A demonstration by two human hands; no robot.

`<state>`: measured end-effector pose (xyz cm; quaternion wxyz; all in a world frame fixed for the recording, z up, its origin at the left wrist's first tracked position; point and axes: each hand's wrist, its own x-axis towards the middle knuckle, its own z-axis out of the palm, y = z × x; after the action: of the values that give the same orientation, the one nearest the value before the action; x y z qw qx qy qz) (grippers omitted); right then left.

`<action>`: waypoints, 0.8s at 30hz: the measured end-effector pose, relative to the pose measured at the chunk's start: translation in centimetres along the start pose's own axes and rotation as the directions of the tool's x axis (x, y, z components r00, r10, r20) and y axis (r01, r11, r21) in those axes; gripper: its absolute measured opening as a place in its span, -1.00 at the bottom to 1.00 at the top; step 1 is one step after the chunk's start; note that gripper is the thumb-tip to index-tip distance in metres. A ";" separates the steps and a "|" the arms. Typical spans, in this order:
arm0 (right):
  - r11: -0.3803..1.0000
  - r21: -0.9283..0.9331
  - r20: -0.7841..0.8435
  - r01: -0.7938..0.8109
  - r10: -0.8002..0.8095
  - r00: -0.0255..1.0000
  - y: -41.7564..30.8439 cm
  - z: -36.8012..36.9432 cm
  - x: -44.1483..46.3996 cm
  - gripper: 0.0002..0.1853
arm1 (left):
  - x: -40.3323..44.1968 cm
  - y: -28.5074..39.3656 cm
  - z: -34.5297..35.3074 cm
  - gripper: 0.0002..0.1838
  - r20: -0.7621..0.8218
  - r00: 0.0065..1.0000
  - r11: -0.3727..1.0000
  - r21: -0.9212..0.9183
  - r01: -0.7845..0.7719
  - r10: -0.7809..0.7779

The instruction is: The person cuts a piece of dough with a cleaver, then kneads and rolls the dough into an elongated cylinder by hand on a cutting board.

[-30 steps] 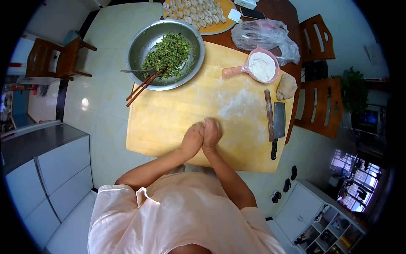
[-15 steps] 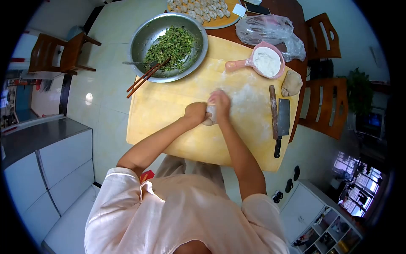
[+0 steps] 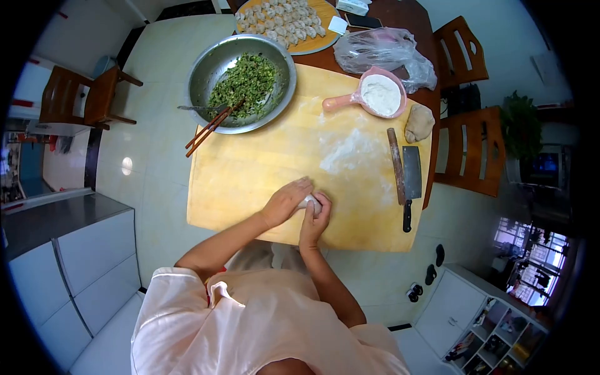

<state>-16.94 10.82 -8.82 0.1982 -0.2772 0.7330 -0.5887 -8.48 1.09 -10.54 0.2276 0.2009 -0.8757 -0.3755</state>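
Two bare hands, one small dough piece between them, low over the near middle of one wooden board. Left hand lies fairly flat against the dough piece, fingers straight and together, not closed round it; right hand is curled round it from the other side, clamped on it. One bigger dough lump by the board's right edge. Near it, side by side — one rolling pin, one cleaver, handle toward the person. One pink scoop of white flour, handle pointing left; one loose flour patch on the board. One metal bowl at the far left corner, green filling inside, two chopsticks and one spoon over the rim. Beyond: one round tray of dumplings — well over twenty, too small for an exact count; one plastic bag, one phone. Three wooden chairs: one left, two right.
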 end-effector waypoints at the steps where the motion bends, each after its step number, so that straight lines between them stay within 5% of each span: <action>1: 1.000 0.011 -0.035 -0.016 0.017 0.999 0.7 0.3 0.1 -0.78 | 0.8 -0.8 0.0 -0.44 0.042 0.998 0.999 0.010 -0.053 0.053; 4: 1.000 0.023 -0.069 0.007 -0.005 0.998 2.0 0.9 1.8 -0.79 | 3.0 -3.3 0.7 -0.48 0.127 0.988 0.996 -0.005 -0.092 0.091; 8: 0.994 -0.064 -0.008 0.085 -0.086 0.996 4.1 1.4 5.7 -0.78 | 3.8 -3.2 1.5 -0.51 -0.017 0.997 0.997 -0.005 0.075 -0.075; 10: 0.997 0.033 0.061 -0.063 0.061 0.996 3.4 1.1 7.6 -0.79 | 4.9 -0.9 1.4 -0.48 -0.146 0.966 0.965 0.122 0.231 -0.213; 11: 0.988 0.082 0.095 -0.131 0.123 0.988 2.6 1.1 8.3 -0.79 | 4.3 -0.7 2.5 -0.40 -0.191 0.940 0.948 0.094 0.305 -0.284; 14: 0.994 0.094 0.253 0.049 -0.072 0.965 0.2 -0.6 5.3 -0.77 | 1.7 3.1 1.2 -0.33 -0.152 0.913 0.899 -0.295 0.324 -0.379; 15: 0.992 -0.008 0.273 0.127 -0.120 0.955 -0.5 -1.2 3.9 -0.71 | 0.6 3.3 0.7 -0.36 -0.145 0.949 0.942 -0.229 0.244 -0.281; 21: 0.999 -0.033 0.081 0.003 0.000 0.997 2.6 -0.5 1.5 -0.59 | 2.7 -2.6 1.3 -0.50 0.061 0.984 0.984 0.044 -0.172 0.170; 24: 0.995 -0.091 0.052 0.037 -0.032 0.998 3.8 0.8 4.7 -0.61 | 5.6 -4.1 1.2 -0.53 0.114 0.989 0.989 0.105 -0.107 0.094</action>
<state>-20.75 7.78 -12.52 0.1936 -0.3135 0.7494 -0.5502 -12.97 -3.83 -12.96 0.1866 0.1479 -0.9153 -0.3249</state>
